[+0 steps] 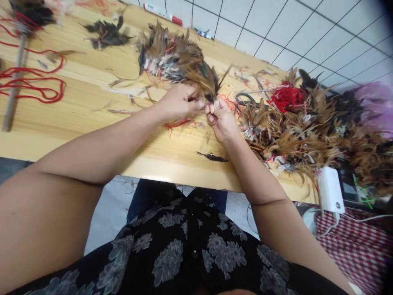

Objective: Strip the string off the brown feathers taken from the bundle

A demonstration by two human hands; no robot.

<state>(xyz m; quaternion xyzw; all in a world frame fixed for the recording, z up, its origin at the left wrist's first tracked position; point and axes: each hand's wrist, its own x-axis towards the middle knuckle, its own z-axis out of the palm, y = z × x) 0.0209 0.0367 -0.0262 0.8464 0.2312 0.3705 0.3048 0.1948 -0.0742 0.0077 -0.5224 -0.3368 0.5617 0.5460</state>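
Observation:
A small bunch of brown and dark feathers (208, 83) is between my two hands near the middle of the wooden table. My left hand (181, 100) is closed in a pinch on the bunch from the left. Curled at the base of the same bunch are the fingers of my right hand (223, 119). The exact grip of the fingertips is too small and blurred to make out. Just beyond my left hand lies a pile of tied feather bunches (172, 53) with pale, red-threaded ends. A single black feather (212, 157) rests below my right hand.
A large feather heap (294, 135) covers the right side, with a red thread bundle (288, 98) on it. A white power bank (330, 190) with a cable sits at the front edge. To the left lie a stick (15, 86), red cord (46, 88) and dark feathers (107, 33).

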